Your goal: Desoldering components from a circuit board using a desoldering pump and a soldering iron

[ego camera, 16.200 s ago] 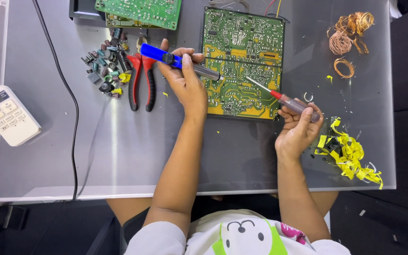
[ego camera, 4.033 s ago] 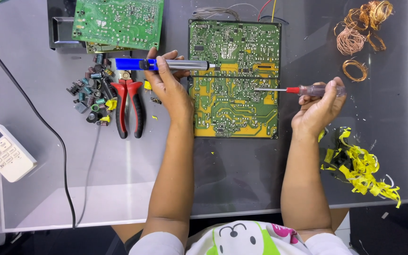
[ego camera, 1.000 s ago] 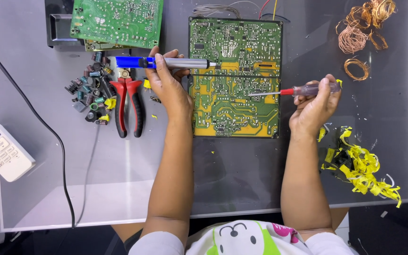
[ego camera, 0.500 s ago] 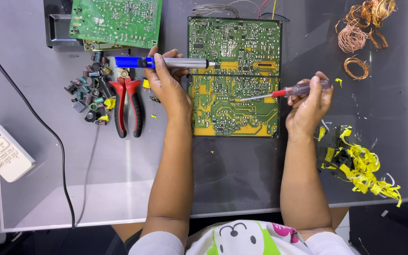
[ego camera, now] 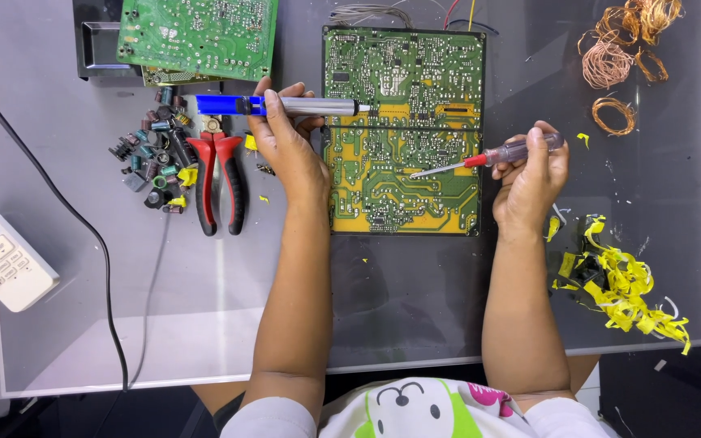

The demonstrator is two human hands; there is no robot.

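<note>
Frosted glass table (ego camera: 415, 316), large green circuit board (ego camera: 403, 134) solder-side up at centre for access, left hand (ego camera: 285, 142) closed around blue-and-silver desoldering pump (ego camera: 277, 105) poised at its edge, right hand (ego camera: 533, 174) gripping red-handled screwdriver (ego camera: 488, 158), tip on traces.

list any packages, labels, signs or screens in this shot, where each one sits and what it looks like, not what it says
Remote control: at the left edge of the glass table, lying at a slant; white oblong body with a small pale screen at its upper end and rows of grey buttons below.
No packages, signs or stick-on labels that I can make out; the only other markings are small prints on the two green circuit boards, too fine to tell apart.
</note>
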